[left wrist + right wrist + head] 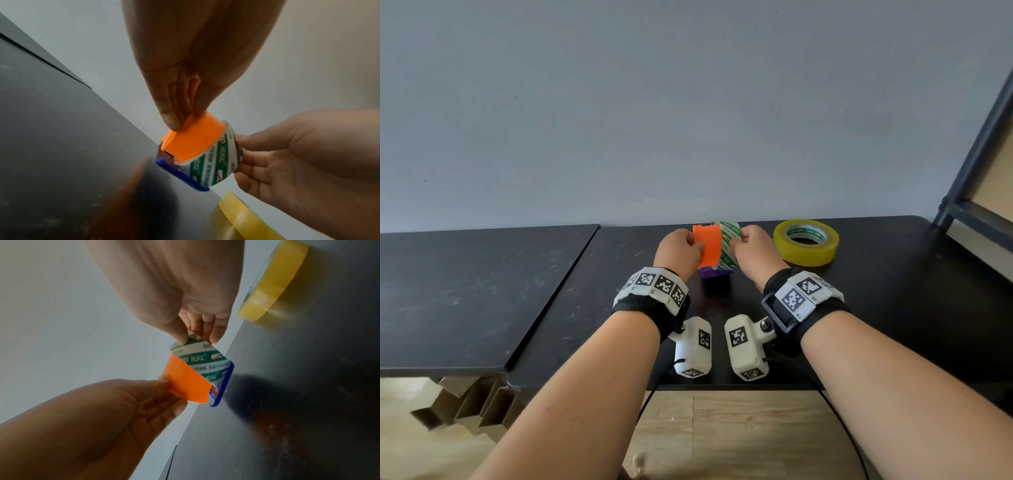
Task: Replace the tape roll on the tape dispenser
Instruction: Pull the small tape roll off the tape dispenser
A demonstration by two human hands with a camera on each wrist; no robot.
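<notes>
An orange tape dispenser (709, 247) with a blue base (180, 176) is held just above the black table. My left hand (681, 251) pinches its orange shell (193, 141) between thumb and fingers. A spent roll core with green and white print (730, 246) sticks out of the dispenser's right side, and my right hand (753, 251) pinches its outer rim (195, 345). In the wrist views about half of the core (218, 159) is inside the shell (185, 381). A full yellow tape roll (805, 242) lies flat on the table to the right.
The black table (551, 301) runs to a grey wall just behind the dispenser. A second black tabletop (465, 291) adjoins on the left. A dark metal shelf frame (976, 161) stands at the far right. The table's front edge is below my wrists.
</notes>
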